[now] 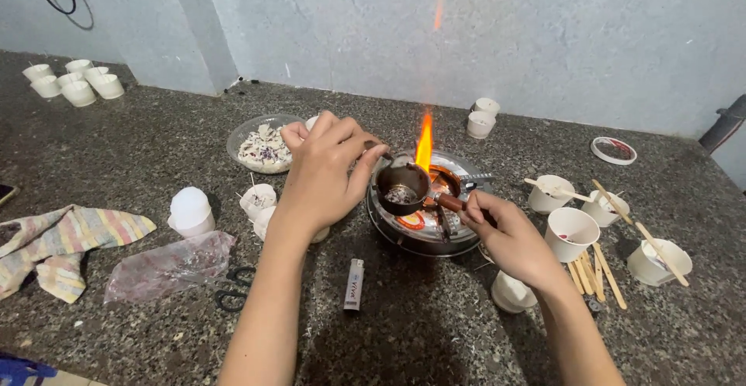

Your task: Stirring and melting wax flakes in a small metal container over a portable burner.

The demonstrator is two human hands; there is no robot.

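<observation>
— Flame (424,142) rises from the small round stove (426,227) at the counter's (435,324) centre; what else shows?

— A little dark pot (402,190) sits over it. The right hand (509,238), at four o'clock of the stove, has its fingers closed on the pot's handle (449,201). The left hand (325,172), at nine o'clock, pinches a thin tool, mostly hidden by its fingers.

— And the contents?

— Hard to make out, pale bits. A lighter (353,284) lies at six o'clock, white cups (571,233) at three. Speckled dark stone counter, grey plaster wall (482,36) behind.
</observation>
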